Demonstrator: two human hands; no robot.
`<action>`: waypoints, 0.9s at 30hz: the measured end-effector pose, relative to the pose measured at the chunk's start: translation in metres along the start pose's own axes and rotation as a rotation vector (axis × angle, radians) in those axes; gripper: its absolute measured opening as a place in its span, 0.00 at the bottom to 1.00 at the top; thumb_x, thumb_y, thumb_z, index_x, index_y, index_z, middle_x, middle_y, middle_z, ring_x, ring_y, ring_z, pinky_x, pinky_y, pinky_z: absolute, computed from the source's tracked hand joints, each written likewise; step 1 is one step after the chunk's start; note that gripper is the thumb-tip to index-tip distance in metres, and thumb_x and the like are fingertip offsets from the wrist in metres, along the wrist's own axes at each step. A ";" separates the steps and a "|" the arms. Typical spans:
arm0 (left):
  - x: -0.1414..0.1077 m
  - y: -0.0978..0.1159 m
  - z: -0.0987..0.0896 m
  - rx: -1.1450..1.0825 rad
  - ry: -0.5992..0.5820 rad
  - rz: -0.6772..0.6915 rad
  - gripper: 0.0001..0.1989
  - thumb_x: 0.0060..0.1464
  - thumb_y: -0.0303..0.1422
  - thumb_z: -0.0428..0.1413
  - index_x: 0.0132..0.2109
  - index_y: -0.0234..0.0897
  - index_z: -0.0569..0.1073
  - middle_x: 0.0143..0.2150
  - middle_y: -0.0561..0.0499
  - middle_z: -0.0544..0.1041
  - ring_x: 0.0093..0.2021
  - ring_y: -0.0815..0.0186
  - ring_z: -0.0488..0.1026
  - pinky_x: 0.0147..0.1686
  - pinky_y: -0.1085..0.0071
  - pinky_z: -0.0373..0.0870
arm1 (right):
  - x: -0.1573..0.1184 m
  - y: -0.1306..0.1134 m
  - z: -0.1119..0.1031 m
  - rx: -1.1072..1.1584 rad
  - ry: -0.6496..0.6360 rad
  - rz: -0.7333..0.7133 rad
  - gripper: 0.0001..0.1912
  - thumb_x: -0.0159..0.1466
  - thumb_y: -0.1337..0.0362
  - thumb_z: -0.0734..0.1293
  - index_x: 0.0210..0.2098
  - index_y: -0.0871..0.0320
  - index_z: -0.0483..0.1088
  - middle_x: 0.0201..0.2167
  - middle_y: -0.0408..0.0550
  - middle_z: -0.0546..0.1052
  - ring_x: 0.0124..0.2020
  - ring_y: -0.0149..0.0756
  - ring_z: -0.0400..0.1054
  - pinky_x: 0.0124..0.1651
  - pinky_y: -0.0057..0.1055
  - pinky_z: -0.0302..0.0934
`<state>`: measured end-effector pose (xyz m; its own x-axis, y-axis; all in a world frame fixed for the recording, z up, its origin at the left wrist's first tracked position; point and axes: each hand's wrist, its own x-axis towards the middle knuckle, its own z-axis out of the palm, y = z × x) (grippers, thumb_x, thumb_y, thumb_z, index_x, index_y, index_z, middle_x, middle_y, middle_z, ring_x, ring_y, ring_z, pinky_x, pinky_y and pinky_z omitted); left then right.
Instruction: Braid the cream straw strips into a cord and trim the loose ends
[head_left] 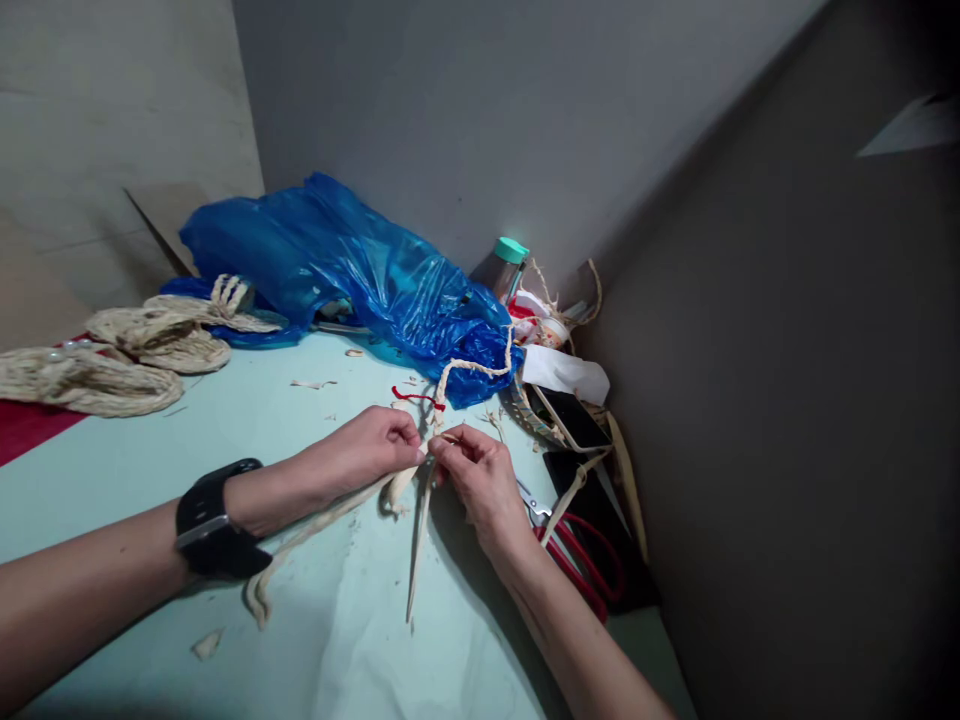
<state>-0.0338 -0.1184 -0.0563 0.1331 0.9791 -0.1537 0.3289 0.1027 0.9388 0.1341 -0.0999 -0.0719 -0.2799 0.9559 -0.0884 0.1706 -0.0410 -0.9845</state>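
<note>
The left grip (375, 442) and right grip (484, 482) pinch pale strands (421, 540) at the near end of the braid (457, 363), which runs away toward the blue bag (375, 255).

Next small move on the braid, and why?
Probably cross one of the loose strands over and snug it: left hand and right hand pinch at the braid's lower end, plaited above, with unplaited lengths trailing below.

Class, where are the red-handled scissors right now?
In the head view, the red-handled scissors lie on the table at the right, beside the right forearm, below the phone-like dark slab.
</note>
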 end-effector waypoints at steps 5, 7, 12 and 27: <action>-0.006 0.002 0.010 0.193 0.131 0.038 0.04 0.48 0.32 0.54 0.27 0.40 0.66 0.19 0.58 0.67 0.21 0.66 0.66 0.24 0.71 0.57 | -0.003 -0.004 0.004 0.015 0.021 0.003 0.10 0.58 0.59 0.67 0.25 0.59 0.71 0.16 0.39 0.71 0.17 0.26 0.54 0.22 0.25 0.47; -0.011 0.006 0.015 0.277 0.172 0.059 0.05 0.50 0.31 0.52 0.28 0.41 0.65 0.20 0.57 0.67 0.22 0.65 0.65 0.25 0.70 0.56 | -0.004 -0.006 0.006 0.020 0.028 0.002 0.10 0.57 0.60 0.68 0.24 0.59 0.71 0.14 0.37 0.69 0.17 0.26 0.55 0.23 0.25 0.48; -0.021 0.011 0.026 0.473 0.259 0.168 0.11 0.52 0.25 0.49 0.27 0.43 0.57 0.23 0.57 0.62 0.25 0.64 0.60 0.30 0.66 0.54 | -0.006 -0.011 0.009 0.062 0.000 0.014 0.08 0.57 0.62 0.68 0.24 0.60 0.71 0.14 0.38 0.69 0.17 0.26 0.57 0.22 0.24 0.49; -0.027 0.010 0.026 0.413 0.061 0.319 0.08 0.55 0.27 0.50 0.30 0.38 0.72 0.31 0.47 0.74 0.33 0.58 0.68 0.38 0.61 0.62 | -0.005 0.000 0.006 0.287 -0.083 0.134 0.09 0.55 0.60 0.70 0.27 0.59 0.69 0.14 0.34 0.63 0.15 0.22 0.49 0.16 0.20 0.40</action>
<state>-0.0094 -0.1489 -0.0505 0.2358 0.9602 0.1497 0.6237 -0.2677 0.7344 0.1302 -0.1059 -0.0723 -0.3508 0.9102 -0.2202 -0.0593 -0.2563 -0.9648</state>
